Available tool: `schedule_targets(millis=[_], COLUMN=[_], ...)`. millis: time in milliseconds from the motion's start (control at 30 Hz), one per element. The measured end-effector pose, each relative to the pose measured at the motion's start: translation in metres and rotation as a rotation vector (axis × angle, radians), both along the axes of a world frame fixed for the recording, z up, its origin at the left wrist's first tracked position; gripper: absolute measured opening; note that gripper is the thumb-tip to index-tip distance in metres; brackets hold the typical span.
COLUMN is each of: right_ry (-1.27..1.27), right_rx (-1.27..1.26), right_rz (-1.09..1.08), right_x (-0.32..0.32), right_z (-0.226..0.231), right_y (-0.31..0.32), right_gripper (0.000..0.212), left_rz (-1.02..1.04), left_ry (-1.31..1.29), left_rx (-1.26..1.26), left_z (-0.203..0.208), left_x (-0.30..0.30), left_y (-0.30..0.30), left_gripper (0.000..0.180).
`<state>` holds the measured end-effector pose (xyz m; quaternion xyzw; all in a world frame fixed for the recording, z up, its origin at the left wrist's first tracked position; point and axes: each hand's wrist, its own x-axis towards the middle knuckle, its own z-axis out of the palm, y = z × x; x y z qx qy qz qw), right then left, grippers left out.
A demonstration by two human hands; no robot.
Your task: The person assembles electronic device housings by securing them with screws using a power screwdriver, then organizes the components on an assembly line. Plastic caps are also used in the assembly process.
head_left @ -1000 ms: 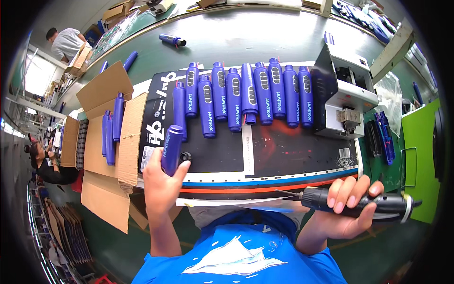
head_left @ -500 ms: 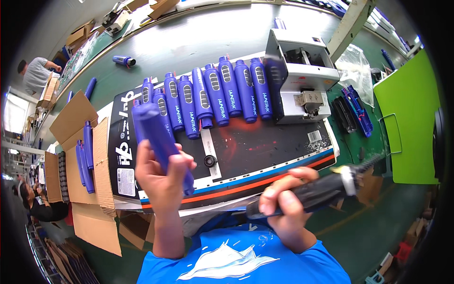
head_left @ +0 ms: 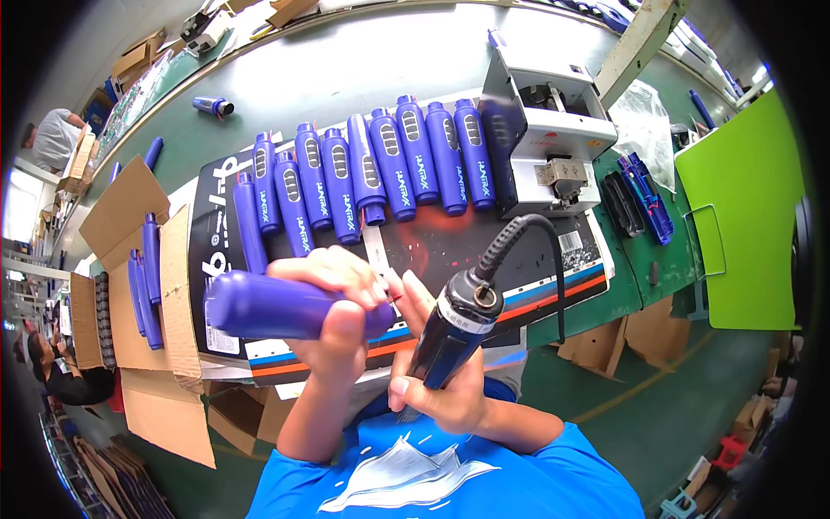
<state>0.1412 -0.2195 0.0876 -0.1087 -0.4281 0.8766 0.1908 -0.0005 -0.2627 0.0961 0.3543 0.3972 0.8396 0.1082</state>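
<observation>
My left hand is closed around a purple handle housing, held nearly level above the front of the mat. A short bit of red wire shows at its right end, close to my right fingertips. My right hand grips a black corded electric screwdriver; its cable end points up and away, and its tip is hidden low by my shirt. Behind my hands, several purple handle housings with grey oval button panels lie side by side on the black printed mat.
A white and grey bench machine stands right of the row. Opened purple shells lie beyond it, near a green board. At left is an open cardboard box with purple housings inside. Other people sit and stand far left.
The housing in my left hand has turned from upright to nearly level. My right hand has brought the screwdriver left, close to it, and its cable end has swung upward.
</observation>
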Motion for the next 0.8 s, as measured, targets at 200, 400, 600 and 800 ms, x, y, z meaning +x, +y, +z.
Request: schedule_targets(millis=[200, 400, 600, 800], right_ry=[0.122, 0.170, 0.183, 0.059], right_rx=[0.151, 0.032, 0.018, 0.305], right_rz=[-0.164, -0.348, -0.372, -0.369], right_x=[-0.001, 0.011, 0.015, 0.011], right_z=[-0.004, -0.004, -0.002, 0.018], right_y=[0.025, 0.052, 0.057, 0.076], right_gripper=[0.093, 0.072, 0.061, 0.053], left_rz=[-0.014, -0.121, -0.138, -0.241], left_ry=[0.000, -0.123, 0.038, 0.020], left_rx=[-0.251, -0.096, -0.119, -0.102], left_z=[0.005, -0.008, -0.028, -0.032], left_x=[-0.019, -0.024, -0.025, -0.028], left_y=[-0.003, 0.004, 0.011, 0.013], left_gripper=[0.046, 0.025, 0.022, 0.024])
